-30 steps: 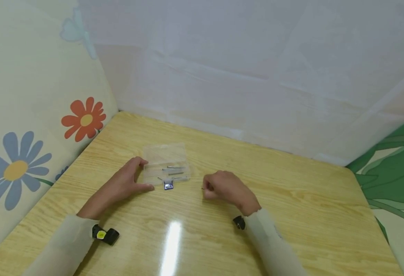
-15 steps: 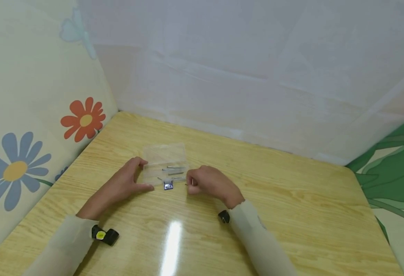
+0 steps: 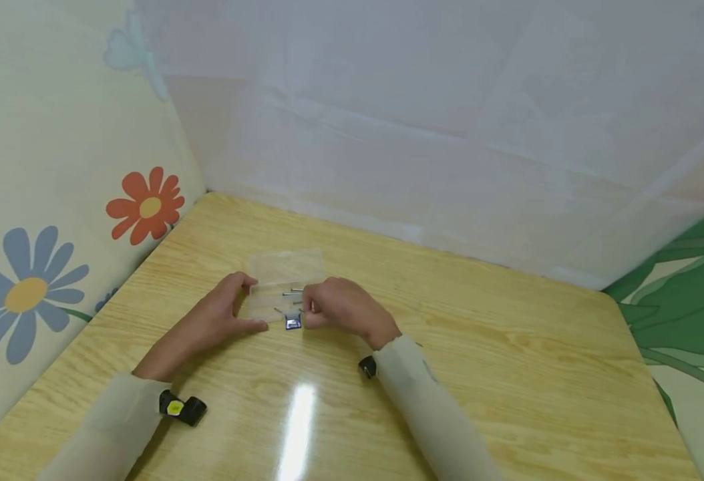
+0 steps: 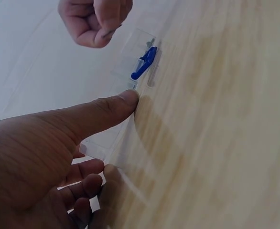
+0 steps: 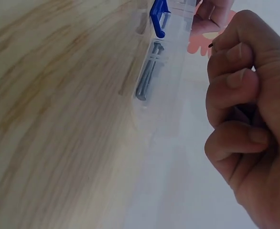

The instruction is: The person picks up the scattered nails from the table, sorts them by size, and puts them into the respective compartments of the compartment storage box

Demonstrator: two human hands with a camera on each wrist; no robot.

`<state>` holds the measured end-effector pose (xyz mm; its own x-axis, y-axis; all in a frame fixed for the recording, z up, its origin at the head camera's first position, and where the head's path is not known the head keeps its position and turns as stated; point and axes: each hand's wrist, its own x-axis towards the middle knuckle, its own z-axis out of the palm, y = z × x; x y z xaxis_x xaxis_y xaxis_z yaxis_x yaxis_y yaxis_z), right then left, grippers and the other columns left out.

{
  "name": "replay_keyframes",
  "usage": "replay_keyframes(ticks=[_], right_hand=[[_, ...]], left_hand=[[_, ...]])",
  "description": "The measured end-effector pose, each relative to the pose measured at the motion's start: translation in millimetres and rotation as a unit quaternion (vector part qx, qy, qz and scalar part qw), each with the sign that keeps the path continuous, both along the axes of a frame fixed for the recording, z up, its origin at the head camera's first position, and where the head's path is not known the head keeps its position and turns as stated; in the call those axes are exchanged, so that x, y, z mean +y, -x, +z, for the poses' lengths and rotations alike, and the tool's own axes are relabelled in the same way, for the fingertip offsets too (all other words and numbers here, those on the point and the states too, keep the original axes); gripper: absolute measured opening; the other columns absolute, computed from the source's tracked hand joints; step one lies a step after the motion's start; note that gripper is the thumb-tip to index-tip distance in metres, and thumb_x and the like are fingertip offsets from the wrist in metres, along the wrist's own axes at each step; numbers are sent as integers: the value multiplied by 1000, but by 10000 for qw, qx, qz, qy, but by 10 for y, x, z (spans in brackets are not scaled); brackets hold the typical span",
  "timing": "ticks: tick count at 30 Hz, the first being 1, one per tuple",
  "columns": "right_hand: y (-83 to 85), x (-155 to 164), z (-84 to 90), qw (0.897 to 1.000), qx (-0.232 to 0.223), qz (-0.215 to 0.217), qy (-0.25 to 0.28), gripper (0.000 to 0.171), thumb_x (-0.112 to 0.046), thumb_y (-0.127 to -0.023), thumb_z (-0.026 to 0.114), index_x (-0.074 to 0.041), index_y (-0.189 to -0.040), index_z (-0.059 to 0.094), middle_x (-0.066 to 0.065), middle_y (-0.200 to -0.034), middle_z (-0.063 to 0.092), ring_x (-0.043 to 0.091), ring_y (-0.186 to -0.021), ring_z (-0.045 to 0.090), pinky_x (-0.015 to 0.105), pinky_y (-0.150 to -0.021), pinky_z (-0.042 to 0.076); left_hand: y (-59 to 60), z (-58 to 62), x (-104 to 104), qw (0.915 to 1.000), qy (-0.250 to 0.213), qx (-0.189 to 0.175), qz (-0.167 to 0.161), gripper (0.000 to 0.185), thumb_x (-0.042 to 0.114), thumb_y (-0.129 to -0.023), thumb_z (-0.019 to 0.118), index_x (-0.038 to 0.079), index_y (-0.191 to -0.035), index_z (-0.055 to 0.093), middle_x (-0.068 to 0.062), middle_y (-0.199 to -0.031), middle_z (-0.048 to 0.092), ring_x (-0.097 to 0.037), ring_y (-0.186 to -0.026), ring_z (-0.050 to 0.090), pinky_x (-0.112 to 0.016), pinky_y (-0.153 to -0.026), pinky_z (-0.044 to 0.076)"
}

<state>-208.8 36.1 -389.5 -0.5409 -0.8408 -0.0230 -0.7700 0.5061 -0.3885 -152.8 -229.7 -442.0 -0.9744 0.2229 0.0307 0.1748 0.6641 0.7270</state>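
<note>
A clear plastic case (image 3: pixel 286 266) lies on the table with its lid folded back. On its front side is a blue latch (image 4: pixel 145 63). Slim metal nails (image 5: pixel 148 71) lie in its compartments, partly covered by a hand in the head view. My left hand (image 3: pixel 216 314) holds the case's left end, thumb at the front wall and fingers at the back. My right hand (image 3: pixel 342 308) is over the case's right part, fingers curled. Between its thumb and forefinger it pinches a small thin piece with a dark tip (image 5: pixel 210 45); the rest of that piece is hidden.
The wood-grain table (image 3: pixel 544 374) meets a white cloth backdrop (image 3: pixel 424 120) behind and a flower-printed cloth (image 3: pixel 57 167) at the left. A small dark speck (image 3: pixel 419 345) lies beside the right sleeve. Each wrist wears a black camera (image 3: pixel 192 411).
My right hand has moved left from the bare table to over the case's right part, still pinching the small piece. My left hand and the case stay put.
</note>
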Motion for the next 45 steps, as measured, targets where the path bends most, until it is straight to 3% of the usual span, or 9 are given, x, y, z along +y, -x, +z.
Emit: replay_keyframes(ticks=[11, 20, 27, 37, 45], right_hand=[[101, -265, -56, 9988, 64, 115, 479, 6, -9, -92, 66, -14, -92, 65, -9, -65, 47, 4, -58, 39, 20, -59, 36], [104, -279, -43, 9987, 309, -86, 394, 11, -8, -94, 63, -14, -100, 69, -9, -62, 47, 3, -54, 36, 20, -54, 32], [81, -182, -20, 9981, 521, -225, 230, 7, -13, -96, 66, -16, -101, 70, -9, -60, 44, 4, -55, 37, 21, -55, 33], [17, 11, 12, 9980, 468, -405, -116, 8, -18, -100, 65, -16, -102, 73, -10, -62, 49, 4, -56, 37, 22, -57, 34], [-67, 336, 5, 9976, -33, -681, -98, 8, -16, -101, 64, -17, -99, 72, -11, -72, 59, 5, -61, 48, 27, -64, 43]], left_hand=[[-7, 24, -21, 10000, 14, -69, -6, 78, 30, -82, 90, -4, -136, 44, -27, -136, 49, -37, -118, 47, -57, -98, 39], [17, 10, 0, 9999, 0, -102, 20, 77, 29, -82, 90, -4, -135, 44, -25, -135, 50, -35, -114, 47, -54, -95, 39], [23, 3, -8, 9998, 12, -199, 59, 77, 27, -82, 90, -3, -136, 43, -25, -138, 48, -35, -117, 46, -55, -97, 38], [13, 2, 5, 9997, 14, -231, 93, 80, 28, -82, 90, -4, -138, 43, -27, -138, 48, -39, -124, 45, -60, -104, 35], [9, 0, -4, 9997, 130, -162, 85, 81, 29, -81, 90, -4, -138, 43, -27, -136, 49, -40, -124, 47, -61, -104, 36]])
